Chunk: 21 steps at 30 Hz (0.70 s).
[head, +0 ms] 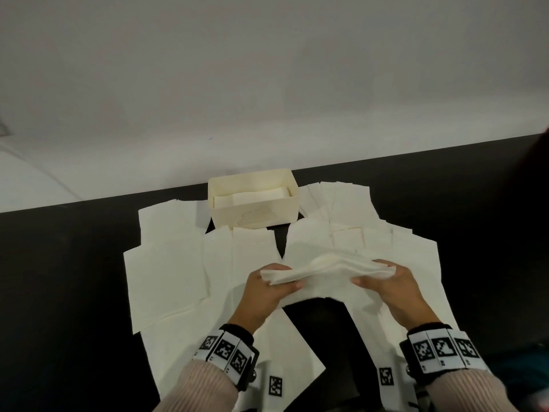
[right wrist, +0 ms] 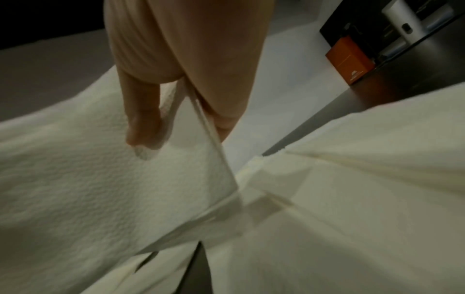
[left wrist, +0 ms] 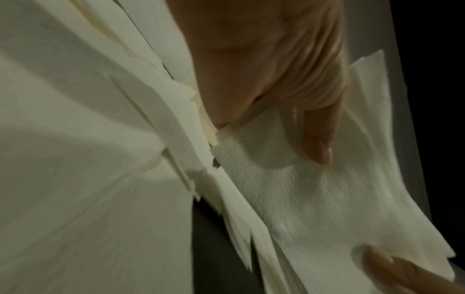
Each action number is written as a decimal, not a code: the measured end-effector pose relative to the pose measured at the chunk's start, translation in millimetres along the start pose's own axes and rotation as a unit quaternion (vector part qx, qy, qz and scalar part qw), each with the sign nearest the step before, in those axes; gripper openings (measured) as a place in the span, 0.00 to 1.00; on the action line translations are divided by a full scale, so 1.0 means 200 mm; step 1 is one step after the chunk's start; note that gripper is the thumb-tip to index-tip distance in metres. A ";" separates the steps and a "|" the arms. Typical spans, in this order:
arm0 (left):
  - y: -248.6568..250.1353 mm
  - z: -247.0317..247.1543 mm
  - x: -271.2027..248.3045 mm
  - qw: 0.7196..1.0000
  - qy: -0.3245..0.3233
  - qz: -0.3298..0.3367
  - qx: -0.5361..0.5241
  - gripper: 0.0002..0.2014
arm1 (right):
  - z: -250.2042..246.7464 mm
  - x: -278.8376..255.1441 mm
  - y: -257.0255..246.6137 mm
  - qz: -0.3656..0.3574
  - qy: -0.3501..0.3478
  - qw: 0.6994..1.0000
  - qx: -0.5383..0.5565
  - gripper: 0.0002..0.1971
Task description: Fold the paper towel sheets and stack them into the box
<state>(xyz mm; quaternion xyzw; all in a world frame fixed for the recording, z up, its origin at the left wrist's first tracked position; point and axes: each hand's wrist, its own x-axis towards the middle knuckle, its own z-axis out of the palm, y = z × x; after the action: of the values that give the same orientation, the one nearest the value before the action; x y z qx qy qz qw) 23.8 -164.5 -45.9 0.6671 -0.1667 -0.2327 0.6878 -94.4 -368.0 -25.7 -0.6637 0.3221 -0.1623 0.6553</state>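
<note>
Paper towel sheet (head: 326, 270) in your grasp is partway folded: you hold it lifted just above the table, one end in each hand. Your left hand (head: 269, 292) curls round the left end, thumb on top and the fingers under the layers; in the left wrist view the thumb (left wrist: 317, 139) lies along the embossed top layer. Your right hand (head: 389, 285) pinches the right end, and the right wrist view shows the stacked edges caught between thumb and fingers (right wrist: 141, 119). The sheet sags a little between the two grips, and several layers fan apart at the right end, so the fold looks loose and not yet squared.

Around your hands, unfolded sheets (head: 166, 263) lie spread and overlapping on the black table (head: 59, 278), left, right and toward you. Beyond them stands the cream box (head: 255, 217), open-topped, with at least one folded towel (head: 252, 199) already lying in it.

As I judge it, you are finishing the fold on this sheet, with many more left to do. The next move calls for bringing the loose edges flush and pressing the crease flat, then carrying the sheet forward over the box and laying it level on the towel inside, without dragging the spread sheets along.
</note>
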 end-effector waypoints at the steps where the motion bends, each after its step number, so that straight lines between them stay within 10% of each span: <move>1: 0.03 -0.01 0.00 1.000 -0.010 0.013 -0.002 0.13 | -0.02 0.00 -0.02 -0.014 -0.007 1.000 0.012 0.18; 5: 0.03 -0.07 -0.01 0.998 -0.042 0.013 -0.038 0.15 | -0.08 0.00 -0.02 -0.002 -0.060 0.998 -0.017 0.27; 16: 0.01 -0.11 -0.04 0.997 -0.068 -0.008 -0.034 0.15 | -0.04 -0.03 -0.01 0.016 -0.062 0.997 -0.035 0.14; 21: -0.02 -0.08 -0.02 0.999 -0.019 -0.045 -0.023 0.31 | -0.02 -0.01 0.07 0.070 -0.087 0.987 -0.114 0.32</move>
<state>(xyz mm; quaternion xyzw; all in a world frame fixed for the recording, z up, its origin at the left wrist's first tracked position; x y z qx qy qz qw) 28.7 -147.9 -49.5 0.6531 -0.1441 -0.2800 0.6887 -101.5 -368.1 -37.9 -0.7214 0.3258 -0.0196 0.6108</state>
